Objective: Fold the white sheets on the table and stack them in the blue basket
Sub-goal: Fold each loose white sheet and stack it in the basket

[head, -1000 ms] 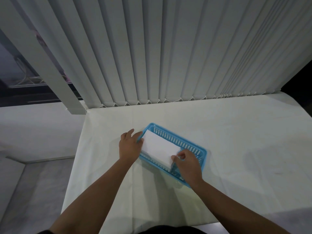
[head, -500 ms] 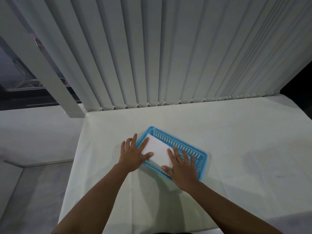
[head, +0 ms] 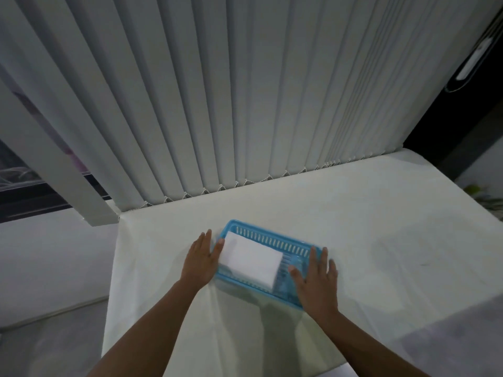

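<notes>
A blue slotted plastic basket (head: 268,236) sits on the white-covered table (head: 367,213), angled with its right end nearer to me. Inside it lies a folded white sheet (head: 251,261), filling the left and middle of the basket. My left hand (head: 201,259) lies flat with straight fingers against the basket's left end, the thumb touching the rim beside the sheet. Over the basket's right end, my right hand (head: 315,278) is spread flat, fingers straight, covering the near right corner. Neither hand holds anything.
Vertical white blinds (head: 245,91) hang along the table's far edge. A white pillar (head: 68,170) stands at the left, beyond the table's left edge. The tablecloth drapes over the near edge between my forearms. A dark opening shows at far right.
Both hands have slid outward off the folded sheet to the two ends of the basket. The view has tilted, so the basket now lies more level in the picture.
</notes>
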The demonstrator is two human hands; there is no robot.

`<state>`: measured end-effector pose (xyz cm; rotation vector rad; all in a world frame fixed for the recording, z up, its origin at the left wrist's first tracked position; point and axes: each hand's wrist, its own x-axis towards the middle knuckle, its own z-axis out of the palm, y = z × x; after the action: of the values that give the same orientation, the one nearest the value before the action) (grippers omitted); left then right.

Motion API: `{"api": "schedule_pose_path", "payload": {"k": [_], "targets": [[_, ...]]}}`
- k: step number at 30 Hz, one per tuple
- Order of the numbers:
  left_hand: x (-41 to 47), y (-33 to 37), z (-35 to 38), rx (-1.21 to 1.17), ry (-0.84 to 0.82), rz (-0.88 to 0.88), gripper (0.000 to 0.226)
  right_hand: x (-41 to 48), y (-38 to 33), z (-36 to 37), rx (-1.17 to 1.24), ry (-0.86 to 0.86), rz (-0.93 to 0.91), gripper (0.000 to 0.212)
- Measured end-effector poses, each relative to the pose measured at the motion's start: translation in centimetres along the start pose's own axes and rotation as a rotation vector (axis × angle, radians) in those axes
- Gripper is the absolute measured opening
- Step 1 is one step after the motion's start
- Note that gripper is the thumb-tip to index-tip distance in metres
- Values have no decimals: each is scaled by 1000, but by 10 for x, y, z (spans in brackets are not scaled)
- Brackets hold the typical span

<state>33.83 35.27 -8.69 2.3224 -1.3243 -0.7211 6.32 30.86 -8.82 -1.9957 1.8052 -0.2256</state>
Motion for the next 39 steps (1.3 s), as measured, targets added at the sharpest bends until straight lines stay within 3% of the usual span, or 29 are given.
{"api": "schedule_pose_path", "payload": {"k": [2,5,10,15,20,27,39], "targets": [[2,10,-5,-260,-20,-62,76,-3,4,0,163,-3,174,87],[-1,28,-8,-468,-96,-145,59,-5,8,2,448,-60,281,86],[5,27,8,-431,-104,-164,58,-4,-2,0,757,-90,334,92],[14,36,14,-455,-77,-182,52,32,29,18,864,-61,346,106],[30,77,23,-507,-28,-180,44,50,16,-44,852,-56,317,83],[65,167,56,-581,17,-215,50,133,72,-98,782,-67,266,70],[148,368,161,-804,35,-274,49,343,211,-225,641,-109,185,72]]}}
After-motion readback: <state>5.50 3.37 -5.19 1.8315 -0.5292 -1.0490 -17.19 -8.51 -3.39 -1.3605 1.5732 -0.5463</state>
